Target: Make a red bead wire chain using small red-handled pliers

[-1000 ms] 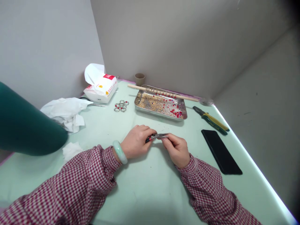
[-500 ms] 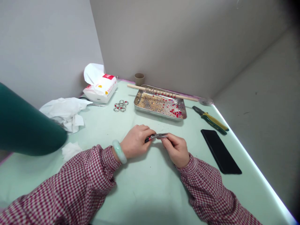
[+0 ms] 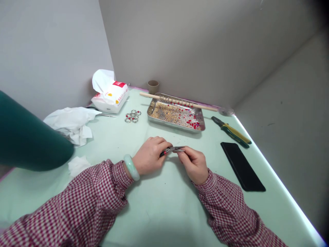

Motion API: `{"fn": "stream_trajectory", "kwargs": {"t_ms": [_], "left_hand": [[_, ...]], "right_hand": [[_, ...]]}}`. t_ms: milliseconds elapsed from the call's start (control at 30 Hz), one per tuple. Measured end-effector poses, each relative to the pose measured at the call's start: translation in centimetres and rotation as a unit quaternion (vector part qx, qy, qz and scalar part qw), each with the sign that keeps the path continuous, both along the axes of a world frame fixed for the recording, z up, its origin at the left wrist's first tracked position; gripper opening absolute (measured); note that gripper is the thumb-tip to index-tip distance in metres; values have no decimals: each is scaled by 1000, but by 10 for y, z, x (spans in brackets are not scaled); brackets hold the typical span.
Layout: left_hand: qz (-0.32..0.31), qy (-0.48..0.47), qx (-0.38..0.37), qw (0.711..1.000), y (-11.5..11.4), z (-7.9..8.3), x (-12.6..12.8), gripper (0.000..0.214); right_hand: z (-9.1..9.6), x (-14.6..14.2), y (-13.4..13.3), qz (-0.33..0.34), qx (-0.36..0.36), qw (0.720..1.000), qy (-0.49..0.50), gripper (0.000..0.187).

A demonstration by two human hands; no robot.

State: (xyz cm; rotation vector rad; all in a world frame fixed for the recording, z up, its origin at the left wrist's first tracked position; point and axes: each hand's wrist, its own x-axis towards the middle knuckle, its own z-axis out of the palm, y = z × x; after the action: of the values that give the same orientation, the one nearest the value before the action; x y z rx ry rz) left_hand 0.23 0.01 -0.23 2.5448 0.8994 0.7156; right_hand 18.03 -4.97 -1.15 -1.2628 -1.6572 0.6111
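Pose unchanged this past second: your left hand (image 3: 151, 156) closed around pliers (image 3: 175, 149), right hand (image 3: 194, 164) pinched at their right end, catch hidden; steady hold, seemingly mid-step.

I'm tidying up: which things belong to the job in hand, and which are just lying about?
Apparently the job's:
small pliers, in the left hand, tips at the right hand
bead tray
red-beaded rings

Apparently just lying about:
tissue pack
cup
black slab

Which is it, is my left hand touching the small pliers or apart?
Touching. The head view shows the left hand closed around the handles of the small pliers, whose metal nose points toward the right hand.
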Motion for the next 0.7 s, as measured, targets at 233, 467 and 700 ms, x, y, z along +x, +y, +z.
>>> {"fn": "stream_trajectory", "kwargs": {"t_ms": [233, 467, 700], "left_hand": [[-5, -5, 3, 1000, 0, -1, 0, 22], [-13, -19, 0, 1000, 1, -3, 1, 23], [-8, -5, 1, 1000, 1, -1, 0, 20]], "right_hand": [[-1, 0, 0, -9, 29, 999, -29, 16], [-1, 0, 0, -14, 12, 1000, -16, 17], [-2, 0, 2, 19, -27, 999, -1, 19]]}}
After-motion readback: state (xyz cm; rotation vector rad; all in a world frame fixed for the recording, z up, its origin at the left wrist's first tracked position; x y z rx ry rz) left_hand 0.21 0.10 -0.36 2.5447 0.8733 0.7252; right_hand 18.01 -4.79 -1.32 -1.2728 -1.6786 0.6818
